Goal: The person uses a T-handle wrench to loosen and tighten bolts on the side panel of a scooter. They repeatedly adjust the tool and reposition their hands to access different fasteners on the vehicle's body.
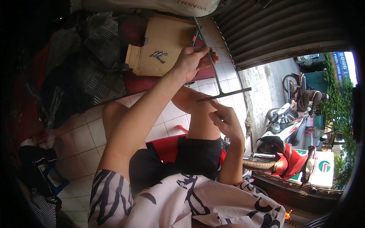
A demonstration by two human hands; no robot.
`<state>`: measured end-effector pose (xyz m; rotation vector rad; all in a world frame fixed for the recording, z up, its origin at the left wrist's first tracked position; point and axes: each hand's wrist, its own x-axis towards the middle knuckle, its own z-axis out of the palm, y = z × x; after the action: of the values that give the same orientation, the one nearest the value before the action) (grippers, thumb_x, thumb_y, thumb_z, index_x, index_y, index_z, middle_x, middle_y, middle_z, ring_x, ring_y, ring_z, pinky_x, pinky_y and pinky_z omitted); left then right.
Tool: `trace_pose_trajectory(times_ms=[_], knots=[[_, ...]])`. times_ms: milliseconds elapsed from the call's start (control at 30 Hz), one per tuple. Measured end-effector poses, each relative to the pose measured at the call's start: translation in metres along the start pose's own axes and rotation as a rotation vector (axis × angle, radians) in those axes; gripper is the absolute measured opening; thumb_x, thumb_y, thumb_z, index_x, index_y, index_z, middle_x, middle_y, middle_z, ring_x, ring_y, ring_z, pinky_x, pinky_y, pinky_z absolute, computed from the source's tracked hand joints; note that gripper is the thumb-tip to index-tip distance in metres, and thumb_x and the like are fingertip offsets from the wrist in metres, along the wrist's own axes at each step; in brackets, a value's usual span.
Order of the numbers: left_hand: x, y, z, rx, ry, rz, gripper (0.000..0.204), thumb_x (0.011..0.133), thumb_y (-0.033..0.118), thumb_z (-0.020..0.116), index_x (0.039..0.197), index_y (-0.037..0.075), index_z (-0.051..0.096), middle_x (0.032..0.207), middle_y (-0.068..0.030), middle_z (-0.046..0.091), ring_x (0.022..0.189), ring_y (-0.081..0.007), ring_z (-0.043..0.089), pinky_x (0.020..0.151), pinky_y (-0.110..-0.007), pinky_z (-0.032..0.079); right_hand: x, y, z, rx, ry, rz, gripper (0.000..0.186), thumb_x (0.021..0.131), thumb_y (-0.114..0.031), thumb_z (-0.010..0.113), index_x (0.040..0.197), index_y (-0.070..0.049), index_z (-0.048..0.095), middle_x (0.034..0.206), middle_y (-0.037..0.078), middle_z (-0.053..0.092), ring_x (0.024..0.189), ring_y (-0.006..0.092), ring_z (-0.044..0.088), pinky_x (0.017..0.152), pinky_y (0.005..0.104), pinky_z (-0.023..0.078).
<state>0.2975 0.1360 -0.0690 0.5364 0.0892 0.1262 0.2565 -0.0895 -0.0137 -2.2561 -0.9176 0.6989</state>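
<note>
A long T-handle wrench [217, 78] slants up from its crossbar to the underside of a pale motorbike body panel [186, 8]; its far tip is hidden there. My left hand [194, 62] is closed round the upper shaft, thumb and fingers on the metal. Below the crossbar, my right hand [228, 121] has its index finger stretched up to the bar's left half, touching or very close to it. Its other fingers are curled and grip nothing visible. Several metal bolts [159, 56] lie on a flattened piece of cardboard [146, 67], left of my left hand.
The cardboard rests on a dark red surface [133, 84] beside a black diamond-plate mat [81, 57]. My knees stand over white floor tiles [83, 138], with a red seat [165, 150] under me. A ribbed shutter [273, 34] and a parked red motorbike [292, 163] are at the right.
</note>
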Motion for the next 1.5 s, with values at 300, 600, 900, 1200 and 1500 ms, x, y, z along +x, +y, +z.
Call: trace_pose_trajectory(times_ms=[300, 600, 900, 1200, 1500], knots=[[0.001, 0.000, 0.001, 0.007, 0.006, 0.007, 0.020, 0.099, 0.013, 0.050, 0.101, -0.003, 0.061, 0.099, -0.0149, 0.066, 0.094, -0.0246, 0.068, 0.084, -0.036, 0.060, 0.002, -0.014, 0.004, 0.530, 0.250, 0.181, 0.060, 0.091, -0.008, 0.050, 0.146, 0.004, 0.029, 0.056, -0.006, 0.036, 0.051, 0.0030, 0.031, 0.047, 0.0208, 0.024], [0.001, 0.002, 0.002, -0.010, -0.002, 0.004, 0.019, 0.099, 0.012, 0.050, 0.101, -0.003, 0.061, 0.100, -0.0160, 0.067, 0.095, -0.0263, 0.068, 0.085, -0.037, 0.059, -0.001, -0.022, 0.011, 0.652, 0.388, -0.050, 0.073, 0.090, -0.013, 0.053, 0.149, 0.005, 0.013, 0.056, -0.006, 0.033, 0.049, 0.0033, 0.029, 0.047, 0.0215, 0.021], [0.001, 0.003, 0.001, 0.009, -0.009, 0.021, 0.018, 0.098, 0.011, 0.050, 0.100, -0.002, 0.061, 0.099, -0.0154, 0.067, 0.095, -0.0265, 0.068, 0.085, -0.036, 0.059, -0.005, -0.029, 0.016, 0.607, 0.254, -0.141, 0.078, 0.089, -0.016, 0.056, 0.150, 0.003, 0.012, 0.056, -0.005, 0.036, 0.050, 0.0042, 0.031, 0.048, 0.0211, 0.022], [0.001, 0.002, 0.001, 0.003, -0.012, 0.012, 0.018, 0.098, 0.012, 0.051, 0.101, -0.002, 0.062, 0.099, -0.0142, 0.067, 0.095, -0.0265, 0.068, 0.086, -0.036, 0.059, -0.006, -0.004, 0.022, 0.475, 0.073, -0.057, 0.063, 0.092, -0.015, 0.055, 0.144, 0.008, 0.029, 0.059, -0.006, 0.036, 0.051, 0.0034, 0.030, 0.048, 0.0218, 0.021], [-0.002, 0.005, 0.002, 0.043, 0.015, -0.002, 0.020, 0.099, 0.013, 0.050, 0.102, -0.004, 0.061, 0.100, -0.0149, 0.067, 0.094, -0.0254, 0.068, 0.086, -0.035, 0.058, 0.002, -0.004, 0.015, 0.669, 0.292, 0.183, 0.067, 0.089, -0.015, 0.055, 0.146, 0.005, 0.027, 0.058, -0.006, 0.035, 0.050, 0.0032, 0.030, 0.048, 0.0214, 0.021]])
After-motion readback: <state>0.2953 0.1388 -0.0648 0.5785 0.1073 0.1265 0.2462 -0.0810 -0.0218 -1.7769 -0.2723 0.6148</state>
